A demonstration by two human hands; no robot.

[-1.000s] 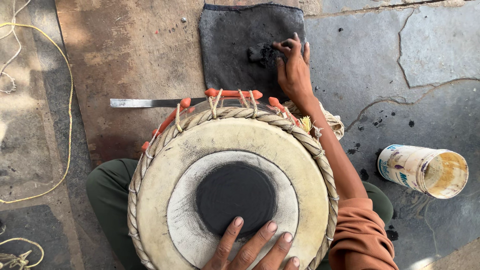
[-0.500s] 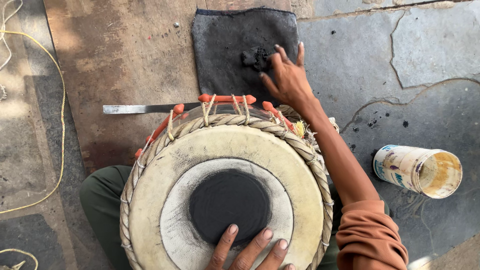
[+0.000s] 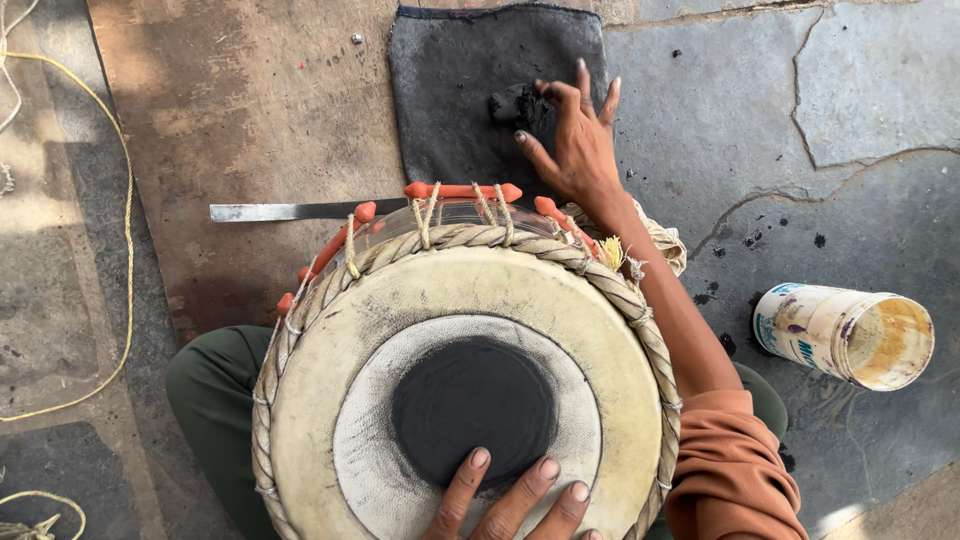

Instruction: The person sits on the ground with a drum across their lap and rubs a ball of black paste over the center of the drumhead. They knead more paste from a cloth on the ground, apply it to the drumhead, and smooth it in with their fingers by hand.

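Yellow cord (image 3: 120, 200) trails along the floor at far left. A flat metal strip (image 3: 300, 211) lies on the brown board, its right end running behind the drum (image 3: 330, 400). The drum rests upright in the person's lap, pale head facing up, black round patch (image 3: 470, 405) at centre, rope lacing and orange pegs (image 3: 460, 190) around the rim. Left hand (image 3: 505, 505): fingers spread flat on the near edge of the black patch, gripping nothing. Beyond the drum, a dark cloth (image 3: 450, 90) is spread on the floor. Right hand (image 3: 575, 140): fingers loosely curled, tips touching a lump of black paste (image 3: 512, 102) on the cloth; not closed around it. A tipped tin can (image 3: 845, 335) lies at far right on cracked stone.
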